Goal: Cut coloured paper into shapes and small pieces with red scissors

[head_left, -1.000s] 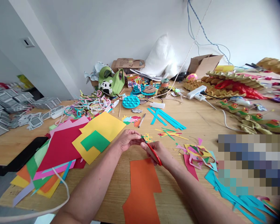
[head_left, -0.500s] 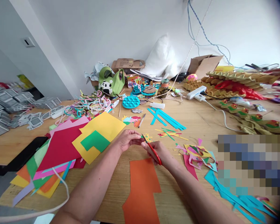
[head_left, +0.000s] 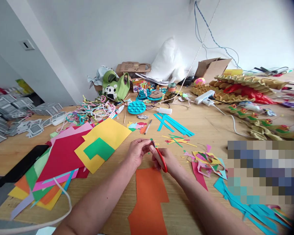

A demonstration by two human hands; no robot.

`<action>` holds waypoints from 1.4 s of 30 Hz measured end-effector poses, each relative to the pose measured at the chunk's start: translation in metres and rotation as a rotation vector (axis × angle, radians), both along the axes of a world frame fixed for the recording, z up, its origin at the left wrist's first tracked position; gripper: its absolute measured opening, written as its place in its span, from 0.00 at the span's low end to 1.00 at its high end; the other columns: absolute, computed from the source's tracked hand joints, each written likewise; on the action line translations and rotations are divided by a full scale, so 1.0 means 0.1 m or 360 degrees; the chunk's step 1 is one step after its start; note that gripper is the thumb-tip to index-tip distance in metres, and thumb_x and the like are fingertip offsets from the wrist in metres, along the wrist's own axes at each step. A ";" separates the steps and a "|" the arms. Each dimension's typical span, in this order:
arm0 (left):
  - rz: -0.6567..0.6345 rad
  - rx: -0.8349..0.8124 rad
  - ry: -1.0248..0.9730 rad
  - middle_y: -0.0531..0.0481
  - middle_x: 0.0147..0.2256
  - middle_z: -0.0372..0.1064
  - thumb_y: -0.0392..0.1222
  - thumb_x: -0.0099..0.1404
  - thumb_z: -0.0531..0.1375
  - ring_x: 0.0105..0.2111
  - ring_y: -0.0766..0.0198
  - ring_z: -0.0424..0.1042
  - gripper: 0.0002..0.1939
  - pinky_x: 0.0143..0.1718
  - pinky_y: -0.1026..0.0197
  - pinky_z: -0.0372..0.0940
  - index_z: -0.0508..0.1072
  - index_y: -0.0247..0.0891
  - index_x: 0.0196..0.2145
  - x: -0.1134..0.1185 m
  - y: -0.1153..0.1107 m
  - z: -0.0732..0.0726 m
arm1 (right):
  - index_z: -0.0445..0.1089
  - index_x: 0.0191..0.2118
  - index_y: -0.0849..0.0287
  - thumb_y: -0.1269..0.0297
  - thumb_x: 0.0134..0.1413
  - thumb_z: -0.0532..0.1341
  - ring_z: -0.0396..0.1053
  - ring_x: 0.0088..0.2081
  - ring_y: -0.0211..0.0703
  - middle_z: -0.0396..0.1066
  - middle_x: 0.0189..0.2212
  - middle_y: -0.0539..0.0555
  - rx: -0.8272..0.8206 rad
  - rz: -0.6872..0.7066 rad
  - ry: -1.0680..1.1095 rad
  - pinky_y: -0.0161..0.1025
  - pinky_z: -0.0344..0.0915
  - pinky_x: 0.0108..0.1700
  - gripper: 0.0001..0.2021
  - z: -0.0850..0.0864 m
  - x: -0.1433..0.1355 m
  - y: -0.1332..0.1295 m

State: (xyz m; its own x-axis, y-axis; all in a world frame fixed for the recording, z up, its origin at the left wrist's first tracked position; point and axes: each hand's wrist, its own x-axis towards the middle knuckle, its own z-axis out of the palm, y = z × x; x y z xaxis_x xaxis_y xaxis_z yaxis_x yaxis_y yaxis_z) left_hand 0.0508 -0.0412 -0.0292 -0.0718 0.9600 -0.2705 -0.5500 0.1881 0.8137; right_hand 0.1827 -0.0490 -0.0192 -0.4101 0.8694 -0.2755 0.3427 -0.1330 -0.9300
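Observation:
My right hand [head_left: 171,159] grips a pair of scissors with red handles [head_left: 164,165], the dark blades pointing up and left. My left hand [head_left: 137,151] is pinched closed at the blade tips, where a tiny green bit of paper [head_left: 151,139] shows at the fingertips. Most of that bit is hidden by the fingers. Small yellow and green snippets lie on the table just behind the hands. Below both hands, a cut sheet of orange paper [head_left: 150,195] lies flat between my forearms.
Coloured sheets [head_left: 63,156] are piled at the left, a green piece [head_left: 99,149] on the yellow one. Blue strips [head_left: 177,125], a pen [head_left: 148,126] and thin strips [head_left: 178,140] lie ahead. Paper scraps [head_left: 208,163] are at the right. A white cable [head_left: 235,124] runs from a power strip [head_left: 204,97].
The hands have drawn slightly closer together, with my left hand shifted right and lower. The scissors blades now stand steeper, near the left fingertips.

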 end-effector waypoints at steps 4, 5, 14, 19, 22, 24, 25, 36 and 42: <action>0.0070 -0.0026 -0.0043 0.46 0.26 0.75 0.36 0.44 0.69 0.28 0.65 0.72 0.07 0.33 0.63 0.65 0.77 0.31 0.23 0.06 -0.04 -0.01 | 0.60 0.18 0.59 0.36 0.52 0.52 0.60 0.13 0.34 0.62 0.11 0.49 -0.0001 -0.0008 0.0019 0.31 0.53 0.16 0.29 -0.03 0.00 0.00; 0.0090 -0.0033 -0.0053 0.46 0.26 0.75 0.36 0.43 0.69 0.28 0.65 0.72 0.07 0.33 0.63 0.65 0.77 0.31 0.24 0.07 -0.05 -0.02 | 0.59 0.18 0.59 0.35 0.52 0.52 0.60 0.13 0.34 0.62 0.11 0.50 0.0005 -0.0004 0.0016 0.31 0.53 0.16 0.30 -0.03 -0.01 0.00; 0.0169 0.0016 -0.0092 0.44 0.27 0.75 0.38 0.45 0.68 0.29 0.64 0.72 0.08 0.33 0.63 0.65 0.77 0.30 0.24 0.14 -0.11 -0.02 | 0.59 0.18 0.59 0.35 0.51 0.53 0.59 0.13 0.34 0.61 0.10 0.49 0.0004 -0.0030 -0.0007 0.31 0.53 0.15 0.29 -0.06 -0.01 0.01; 0.0201 -0.0028 -0.0098 0.43 0.26 0.74 0.38 0.43 0.69 0.28 0.63 0.71 0.08 0.31 0.62 0.64 0.76 0.30 0.21 0.16 -0.12 -0.01 | 0.59 0.18 0.59 0.36 0.52 0.53 0.59 0.12 0.34 0.62 0.10 0.49 0.0008 -0.0019 0.0000 0.30 0.53 0.16 0.29 -0.09 -0.01 0.02; 0.0214 -0.0025 -0.0106 0.44 0.25 0.74 0.37 0.43 0.68 0.28 0.64 0.71 0.07 0.31 0.63 0.64 0.75 0.30 0.20 0.17 -0.13 -0.01 | 0.59 0.18 0.59 0.36 0.52 0.52 0.59 0.12 0.34 0.62 0.10 0.49 0.0021 -0.0021 -0.0013 0.31 0.53 0.15 0.29 -0.10 -0.01 0.02; 0.0209 -0.0022 -0.0113 0.43 0.26 0.74 0.37 0.44 0.68 0.28 0.63 0.71 0.07 0.32 0.63 0.65 0.75 0.30 0.20 0.17 -0.13 -0.02 | 0.59 0.18 0.59 0.36 0.52 0.53 0.59 0.12 0.34 0.62 0.10 0.49 0.0020 -0.0024 -0.0021 0.31 0.52 0.15 0.29 -0.09 0.00 0.02; 0.0207 -0.0024 -0.0116 0.43 0.26 0.74 0.37 0.44 0.68 0.28 0.63 0.72 0.07 0.32 0.63 0.65 0.75 0.30 0.21 0.17 -0.13 -0.02 | 0.59 0.18 0.59 0.36 0.51 0.53 0.59 0.12 0.34 0.62 0.10 0.49 0.0019 -0.0026 -0.0026 0.30 0.52 0.15 0.29 -0.09 0.00 0.02; 0.0208 -0.0040 -0.0111 0.43 0.27 0.75 0.37 0.45 0.68 0.28 0.64 0.72 0.08 0.32 0.63 0.66 0.77 0.29 0.24 0.17 -0.13 -0.02 | 0.59 0.18 0.59 0.36 0.51 0.54 0.57 0.11 0.32 0.61 0.09 0.48 0.0011 -0.0033 0.0002 0.29 0.51 0.14 0.29 -0.08 -0.01 0.02; 0.0216 -0.0051 -0.0124 0.43 0.27 0.75 0.37 0.44 0.68 0.29 0.63 0.72 0.07 0.33 0.62 0.66 0.77 0.30 0.23 0.18 -0.14 -0.02 | 0.58 0.17 0.59 0.37 0.52 0.53 0.56 0.10 0.32 0.60 0.08 0.47 0.0022 -0.0042 0.0005 0.29 0.51 0.13 0.29 -0.10 -0.02 0.02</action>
